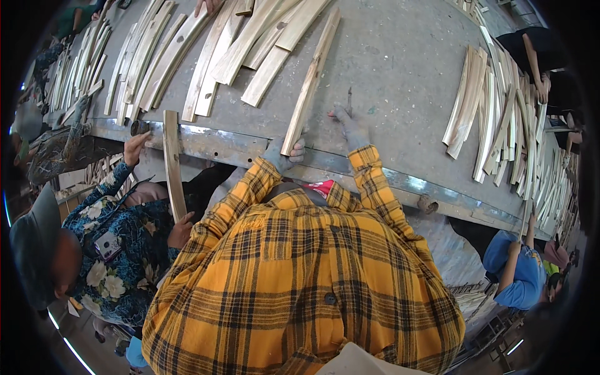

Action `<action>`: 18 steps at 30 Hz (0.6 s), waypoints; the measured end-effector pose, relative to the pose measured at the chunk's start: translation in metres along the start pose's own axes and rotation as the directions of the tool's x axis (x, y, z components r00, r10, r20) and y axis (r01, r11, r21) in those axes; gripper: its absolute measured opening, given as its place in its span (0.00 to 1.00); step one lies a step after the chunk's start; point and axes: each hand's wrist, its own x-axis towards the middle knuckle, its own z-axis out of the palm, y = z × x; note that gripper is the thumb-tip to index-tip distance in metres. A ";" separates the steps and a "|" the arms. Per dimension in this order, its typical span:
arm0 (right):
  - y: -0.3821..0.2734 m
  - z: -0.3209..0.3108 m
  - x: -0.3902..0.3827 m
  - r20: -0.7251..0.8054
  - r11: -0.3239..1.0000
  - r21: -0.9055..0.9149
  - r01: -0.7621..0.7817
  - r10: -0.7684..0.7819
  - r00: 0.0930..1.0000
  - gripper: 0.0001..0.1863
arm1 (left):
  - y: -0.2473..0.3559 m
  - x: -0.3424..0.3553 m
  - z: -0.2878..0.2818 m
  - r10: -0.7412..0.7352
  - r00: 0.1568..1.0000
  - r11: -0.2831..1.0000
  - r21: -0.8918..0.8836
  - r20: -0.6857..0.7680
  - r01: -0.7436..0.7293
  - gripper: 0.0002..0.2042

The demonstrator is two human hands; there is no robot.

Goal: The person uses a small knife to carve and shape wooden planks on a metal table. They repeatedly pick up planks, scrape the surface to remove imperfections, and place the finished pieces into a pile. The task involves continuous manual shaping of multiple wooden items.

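Observation:
My left hand [285, 155] is closed around the near end of a long, narrow wooden slat [314, 78]. The slat slants away over the grey tabletop [400, 81], its far end to the right. To the right of it, my right hand [350, 129] is closed on a thin, dark, pointed tool [350, 99]. The tool's tip points away from me, apart from the slat, and its exact kind is too small to make out. Both of my forearms, in yellow plaid sleeves, reach over the table's metal edge [325, 161].
Loose wooden slats [265, 75] lie at the far left of my slat. More slats [465, 103] are piled on the right. Beside me on the left, a person in a floral top [119, 244] holds an upright slat [173, 165]. Someone in blue [519, 269] works at the right.

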 end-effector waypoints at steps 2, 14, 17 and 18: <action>0.002 0.016 0.003 0.059 0.993 0.118 0.025 -0.032 0.998 0.17 | -0.001 -0.003 0.009 0.018 0.999 1.000 0.021 -0.030 -0.017 0.17; -0.024 0.035 0.002 -0.029 0.748 -0.345 0.567 -0.612 0.790 0.20 | -0.004 -0.045 0.014 0.143 0.987 0.973 0.191 -0.076 -0.126 0.15; -0.036 0.017 0.020 0.116 0.534 -0.445 0.719 -0.762 0.638 0.21 | -0.005 -0.074 0.030 0.125 0.968 0.976 0.200 -0.216 -0.081 0.13; -0.038 0.017 0.026 0.175 0.491 -0.436 0.754 -0.776 0.606 0.22 | -0.006 -0.082 0.041 0.123 0.974 0.978 0.189 -0.190 -0.087 0.13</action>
